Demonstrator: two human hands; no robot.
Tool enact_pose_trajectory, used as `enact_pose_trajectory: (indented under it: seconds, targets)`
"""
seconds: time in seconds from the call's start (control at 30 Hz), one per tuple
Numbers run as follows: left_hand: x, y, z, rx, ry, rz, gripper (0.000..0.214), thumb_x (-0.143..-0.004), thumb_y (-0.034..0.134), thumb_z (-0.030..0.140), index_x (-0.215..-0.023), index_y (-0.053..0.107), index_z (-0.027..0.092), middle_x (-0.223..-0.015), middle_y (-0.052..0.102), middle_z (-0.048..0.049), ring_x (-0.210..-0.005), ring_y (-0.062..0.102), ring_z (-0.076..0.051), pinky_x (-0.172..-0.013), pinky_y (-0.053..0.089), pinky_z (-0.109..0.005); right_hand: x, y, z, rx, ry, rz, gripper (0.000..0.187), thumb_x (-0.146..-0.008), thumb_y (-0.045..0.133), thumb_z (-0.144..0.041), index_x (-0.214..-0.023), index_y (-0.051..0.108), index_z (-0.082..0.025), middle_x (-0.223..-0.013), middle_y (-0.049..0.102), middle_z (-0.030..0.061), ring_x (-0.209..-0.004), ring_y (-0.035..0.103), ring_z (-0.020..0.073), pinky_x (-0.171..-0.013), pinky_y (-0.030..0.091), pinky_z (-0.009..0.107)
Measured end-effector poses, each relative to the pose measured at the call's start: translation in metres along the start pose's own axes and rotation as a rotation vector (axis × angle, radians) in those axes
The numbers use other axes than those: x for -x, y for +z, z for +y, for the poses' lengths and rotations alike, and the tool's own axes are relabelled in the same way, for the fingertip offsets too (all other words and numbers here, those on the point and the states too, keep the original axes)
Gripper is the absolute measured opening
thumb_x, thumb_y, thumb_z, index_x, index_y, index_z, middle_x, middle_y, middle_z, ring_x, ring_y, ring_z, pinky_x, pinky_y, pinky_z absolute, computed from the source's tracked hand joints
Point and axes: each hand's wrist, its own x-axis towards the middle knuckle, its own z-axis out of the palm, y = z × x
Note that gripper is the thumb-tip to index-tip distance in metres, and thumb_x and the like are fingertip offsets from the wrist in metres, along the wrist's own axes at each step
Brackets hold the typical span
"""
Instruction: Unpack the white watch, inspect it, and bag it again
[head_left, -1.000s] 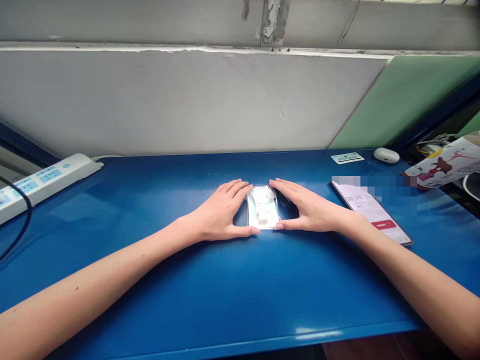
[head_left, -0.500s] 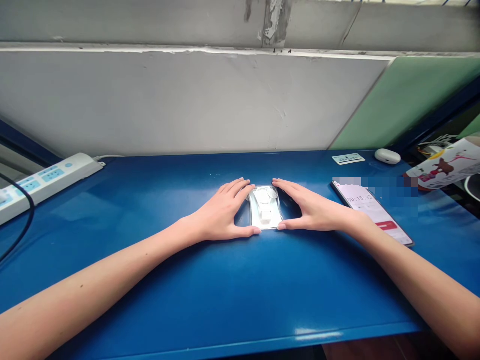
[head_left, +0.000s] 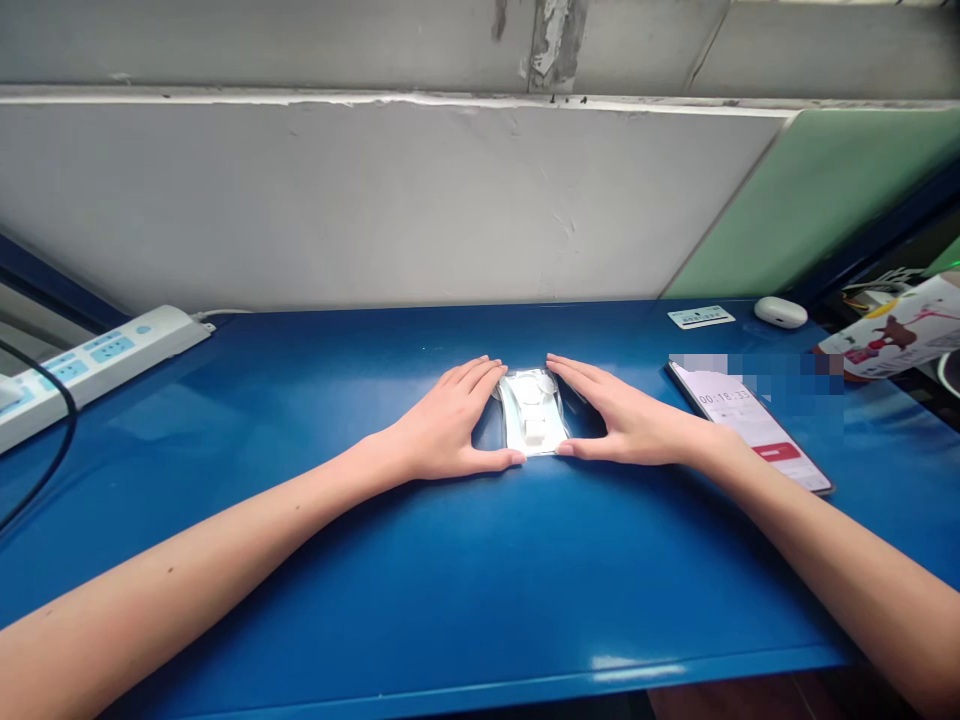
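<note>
as both hands lie flat on the blue worktop (head_left: 450,580), i see the clear packet (head_left: 534,425) lying between them near its middle. my left hand (head_left: 442,430) and right hand (head_left: 630,420) bracket its sides, thumb tips touching the near corners. each grip is spread wide and clasps nothing, i judge to keep the packet square. a phone (head_left: 757,430) lies just beside my right wrist.

Your only view: head cam, looking fwd and down over the blue bench (head_left: 450,600), close, facing the wall (head_left: 375,210).
</note>
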Motion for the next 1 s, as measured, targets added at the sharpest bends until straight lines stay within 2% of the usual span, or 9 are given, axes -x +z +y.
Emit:
enact_pose_trajectory:
  seconds: [0.2, 0.37, 0.53, 0.63, 0.7, 0.83, 0.9, 1.0]
  targets:
    - [0.001, 0.000, 0.000, 0.001, -0.012, -0.003, 0.103, -0.081, 0.061, 0.072, -0.152, 0.032, 0.003, -0.157, 0.035, -0.0259, -0.149, 0.027, -0.040, -0.119, 0.028, -0.053, -0.001, 0.001, -0.002, 0.017, -0.013, 0.009, 0.102, -0.084, 0.060, -0.068, -0.161, 0.017, -0.017, -0.166, 0.021, 0.0169, -0.152, 0.023, 0.0377, -0.120, 0.029, 0.057]
    - [0.002, 0.001, 0.000, -0.007, -0.008, -0.002, 0.098, -0.084, 0.059, 0.068, -0.154, 0.028, 0.006, -0.159, 0.032, -0.0247, -0.149, 0.026, -0.039, -0.119, 0.028, -0.053, -0.003, 0.002, -0.005, 0.035, -0.028, 0.007, 0.098, -0.087, 0.057, -0.067, -0.161, 0.017, -0.016, -0.167, 0.020, 0.0167, -0.153, 0.019, 0.0359, -0.122, 0.025, 0.056]
    - [0.003, 0.001, 0.000, -0.031, 0.011, 0.005, 0.092, -0.089, 0.056, 0.059, -0.154, 0.025, 0.002, -0.160, 0.028, -0.0263, -0.150, 0.024, -0.038, -0.120, 0.027, -0.052, -0.003, 0.002, -0.011, 0.047, -0.022, 0.011, 0.094, -0.089, 0.054, -0.066, -0.160, 0.020, -0.014, -0.166, 0.022, 0.0182, -0.152, 0.020, 0.0365, -0.121, 0.027, 0.057]
    - [0.004, 0.002, -0.002, -0.048, 0.018, 0.009, 0.085, -0.091, 0.053, 0.048, -0.155, 0.022, 0.001, -0.162, 0.021, -0.0277, -0.152, 0.020, -0.038, -0.120, 0.027, -0.054, -0.004, 0.003, -0.013, 0.054, -0.021, 0.051, 0.087, -0.092, 0.051, -0.064, -0.158, 0.026, -0.014, -0.163, 0.030, 0.0206, -0.150, 0.029, 0.0370, -0.119, 0.032, 0.057]
    - [0.004, 0.004, -0.004, -0.042, 0.013, 0.040, 0.074, -0.094, 0.048, 0.039, -0.154, 0.023, 0.003, -0.163, 0.020, -0.0269, -0.152, 0.019, -0.037, -0.120, 0.027, -0.054, -0.004, 0.003, -0.013, 0.057, -0.020, 0.125, 0.074, -0.095, 0.049, -0.059, -0.154, 0.036, -0.016, -0.157, 0.042, 0.0198, -0.144, 0.041, 0.0363, -0.115, 0.039, 0.056]
    - [0.004, 0.006, -0.005, -0.014, -0.021, 0.140, 0.052, -0.099, 0.036, 0.024, -0.148, 0.039, 0.007, -0.159, 0.032, -0.0232, -0.150, 0.028, -0.034, -0.120, 0.031, -0.053, -0.006, 0.003, -0.013, 0.116, 0.021, 0.288, 0.047, -0.096, 0.051, -0.048, -0.133, 0.060, -0.020, -0.131, 0.065, 0.0152, -0.118, 0.064, 0.0331, -0.100, 0.052, 0.049]
    - [0.003, 0.007, -0.005, -0.015, -0.032, 0.175, 0.047, -0.101, 0.033, 0.024, -0.143, 0.046, 0.009, -0.155, 0.039, -0.0218, -0.146, 0.035, -0.033, -0.119, 0.034, -0.052, -0.006, 0.003, -0.014, 0.130, 0.030, 0.333, 0.038, -0.096, 0.053, -0.044, -0.122, 0.067, -0.020, -0.115, 0.072, 0.0130, -0.105, 0.069, 0.0315, -0.091, 0.056, 0.047]
    - [0.003, 0.007, -0.005, -0.026, -0.026, 0.162, 0.050, -0.103, 0.038, 0.036, -0.143, 0.047, 0.009, -0.150, 0.046, -0.0214, -0.143, 0.039, -0.033, -0.117, 0.035, -0.053, -0.006, 0.003, -0.016, 0.079, 0.000, 0.348, 0.030, -0.096, 0.054, -0.040, -0.111, 0.070, -0.020, -0.098, 0.075, 0.0096, -0.089, 0.071, 0.0275, -0.079, 0.056, 0.042]
